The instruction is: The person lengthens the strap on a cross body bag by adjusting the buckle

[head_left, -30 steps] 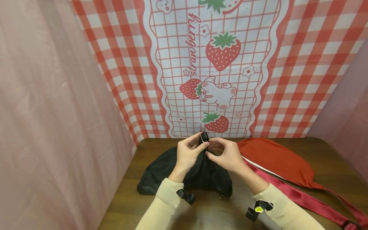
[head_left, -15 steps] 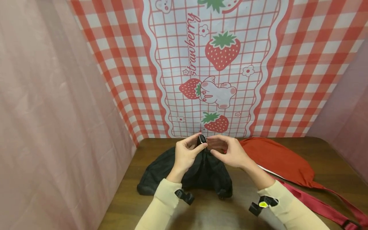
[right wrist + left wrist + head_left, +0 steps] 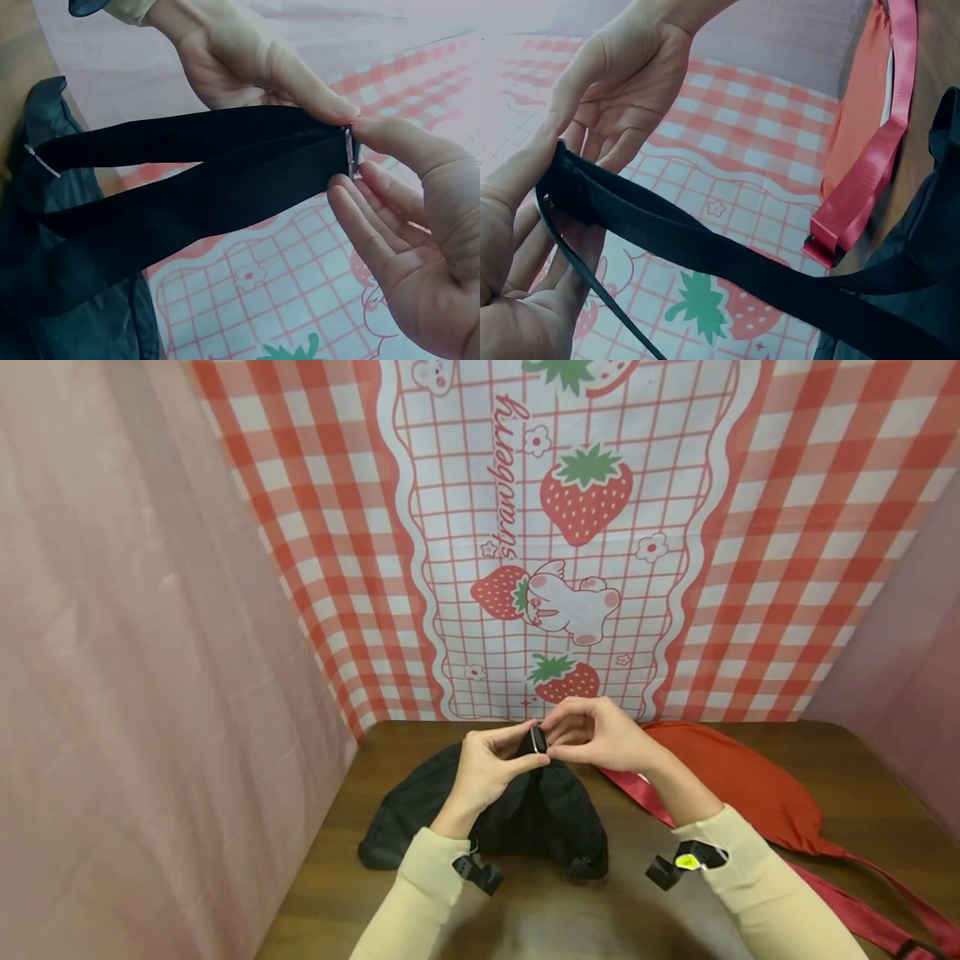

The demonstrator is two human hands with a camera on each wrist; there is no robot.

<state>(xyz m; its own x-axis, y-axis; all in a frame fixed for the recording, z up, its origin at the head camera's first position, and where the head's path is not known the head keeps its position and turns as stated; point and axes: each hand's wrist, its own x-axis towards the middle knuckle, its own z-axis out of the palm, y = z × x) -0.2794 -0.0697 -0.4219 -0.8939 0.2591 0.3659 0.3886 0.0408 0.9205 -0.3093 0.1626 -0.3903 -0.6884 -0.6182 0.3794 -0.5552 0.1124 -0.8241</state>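
Note:
A black waist bag (image 3: 412, 814) lies on the wooden table, its black strap (image 3: 247, 187) lifted up from it in a long fold. My left hand (image 3: 480, 770) pinches the raised end between thumb and fingers, where a metal-edged strap buckle (image 3: 538, 740) sits. From the other side, my right hand (image 3: 609, 740) pinches at that same buckle, thumb below and fingers above. In the right wrist view the silvery edge of the buckle shows between the fingertips of both hands. Two layers of webbing run back from it to the bag.
A red waist bag (image 3: 757, 789) lies on the right of the table (image 3: 555, 918), its shiny red strap (image 3: 832, 902) trailing toward the near right. A checked strawberry cloth (image 3: 450, 518) hangs behind, with a pink curtain (image 3: 150, 652) on the left.
My right hand moves away slightly, then comes back higher, its thumb and fingers now at the buckle. The left hand keeps its pinch and dips a little. The black bag stays put.

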